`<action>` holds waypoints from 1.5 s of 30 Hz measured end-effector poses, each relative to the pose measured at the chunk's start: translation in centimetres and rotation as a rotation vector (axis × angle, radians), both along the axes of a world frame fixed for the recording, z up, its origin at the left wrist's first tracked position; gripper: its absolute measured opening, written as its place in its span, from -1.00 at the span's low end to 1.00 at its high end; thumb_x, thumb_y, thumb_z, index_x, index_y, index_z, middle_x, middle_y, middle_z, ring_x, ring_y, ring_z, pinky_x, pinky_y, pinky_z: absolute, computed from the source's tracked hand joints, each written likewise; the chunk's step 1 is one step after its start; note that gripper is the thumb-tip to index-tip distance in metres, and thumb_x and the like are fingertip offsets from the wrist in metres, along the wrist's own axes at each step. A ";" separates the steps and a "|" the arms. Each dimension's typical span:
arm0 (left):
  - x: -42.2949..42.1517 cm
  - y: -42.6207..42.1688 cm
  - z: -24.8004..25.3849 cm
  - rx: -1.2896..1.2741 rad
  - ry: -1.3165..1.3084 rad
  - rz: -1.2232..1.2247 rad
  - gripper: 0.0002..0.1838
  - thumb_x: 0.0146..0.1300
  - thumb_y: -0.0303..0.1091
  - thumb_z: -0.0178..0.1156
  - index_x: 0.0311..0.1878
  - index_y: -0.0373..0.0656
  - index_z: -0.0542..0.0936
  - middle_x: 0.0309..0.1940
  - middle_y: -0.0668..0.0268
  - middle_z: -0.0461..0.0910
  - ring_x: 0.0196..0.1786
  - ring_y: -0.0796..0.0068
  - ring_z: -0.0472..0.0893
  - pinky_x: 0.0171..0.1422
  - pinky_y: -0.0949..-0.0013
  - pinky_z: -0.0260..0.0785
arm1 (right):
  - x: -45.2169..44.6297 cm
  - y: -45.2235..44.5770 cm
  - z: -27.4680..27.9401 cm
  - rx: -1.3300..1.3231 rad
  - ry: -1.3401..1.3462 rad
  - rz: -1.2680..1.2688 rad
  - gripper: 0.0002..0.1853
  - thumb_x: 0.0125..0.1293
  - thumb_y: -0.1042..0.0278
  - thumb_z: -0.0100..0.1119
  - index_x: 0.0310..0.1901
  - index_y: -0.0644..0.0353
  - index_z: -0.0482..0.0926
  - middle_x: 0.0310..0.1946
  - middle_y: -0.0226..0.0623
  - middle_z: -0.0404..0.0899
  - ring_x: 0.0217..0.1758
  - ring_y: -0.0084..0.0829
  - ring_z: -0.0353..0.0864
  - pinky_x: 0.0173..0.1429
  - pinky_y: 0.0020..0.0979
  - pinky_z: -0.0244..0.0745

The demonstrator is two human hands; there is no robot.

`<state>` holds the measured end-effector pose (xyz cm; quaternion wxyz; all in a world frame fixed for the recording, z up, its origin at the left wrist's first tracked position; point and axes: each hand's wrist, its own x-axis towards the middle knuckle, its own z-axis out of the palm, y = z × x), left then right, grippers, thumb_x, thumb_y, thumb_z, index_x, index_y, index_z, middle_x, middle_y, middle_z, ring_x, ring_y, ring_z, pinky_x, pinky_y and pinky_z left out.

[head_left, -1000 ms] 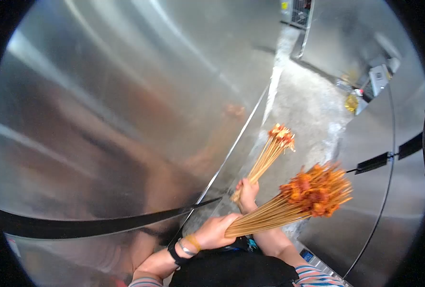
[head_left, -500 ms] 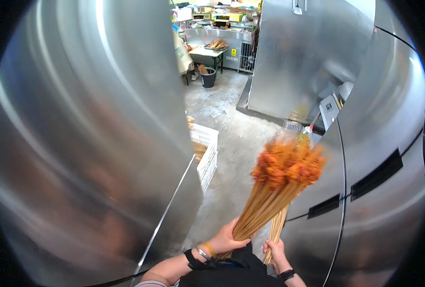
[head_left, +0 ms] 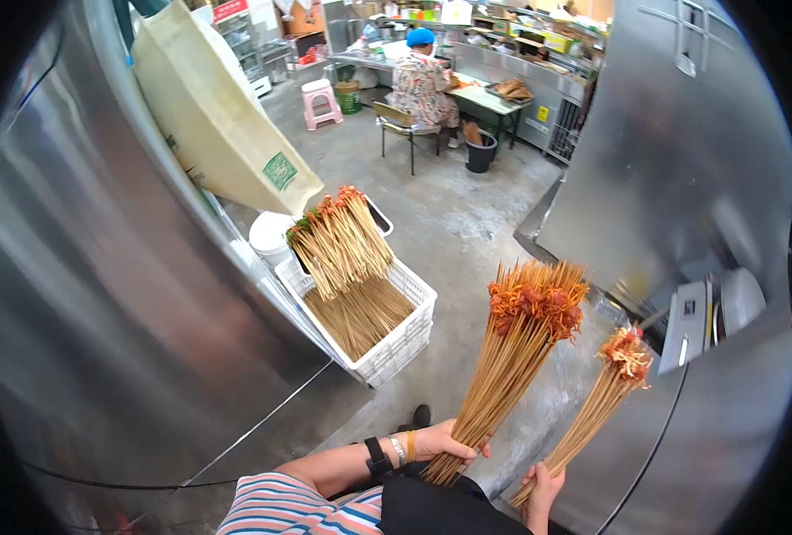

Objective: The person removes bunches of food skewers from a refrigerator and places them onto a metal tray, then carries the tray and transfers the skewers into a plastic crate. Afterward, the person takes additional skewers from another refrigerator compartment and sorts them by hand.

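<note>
A thick bundle of skewers [head_left: 503,366] with orange-red food at the upper ends is gripped near its lower end by my left hand [head_left: 445,443]. My right hand [head_left: 543,489] is closed round a smaller bundle of skewers [head_left: 596,401], its tips topped with paler orange, stringy food. Both bundles tilt up and to the right, apart from each other. Ahead on the left, a white plastic crate [head_left: 396,346] holds bare-looking sticks, with more food-tipped skewers [head_left: 342,241] lying over its far end.
Metal walls rise at left [head_left: 102,312] and right [head_left: 681,178]. A cream bag [head_left: 226,107] hangs over the crate. Farther off, a person in a blue cap [head_left: 421,85] sits at a table [head_left: 480,96] beside a black bucket [head_left: 480,159]. A pink stool [head_left: 322,105] stands behind.
My view has swung left and come forward past the left metal panel, bringing the crate and the seated person into sight. The two bundles are now farther apart, still in my hands.
</note>
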<state>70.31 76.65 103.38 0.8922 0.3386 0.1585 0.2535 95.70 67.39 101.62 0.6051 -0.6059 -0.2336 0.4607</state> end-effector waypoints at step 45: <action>-5.4 32.5 3.5 -0.469 0.573 2.036 -0.73 0.06 -0.65 0.17 -0.13 -0.29 0.47 -0.32 0.24 0.58 -0.42 0.53 0.56 -0.31 0.48 0.46 | -37.4 62.0 -4.5 -0.153 0.117 1.462 -0.77 0.13 0.60 0.03 -0.17 0.22 0.32 -0.57 -0.34 0.45 -0.66 -0.50 0.42 -0.59 -0.49 0.38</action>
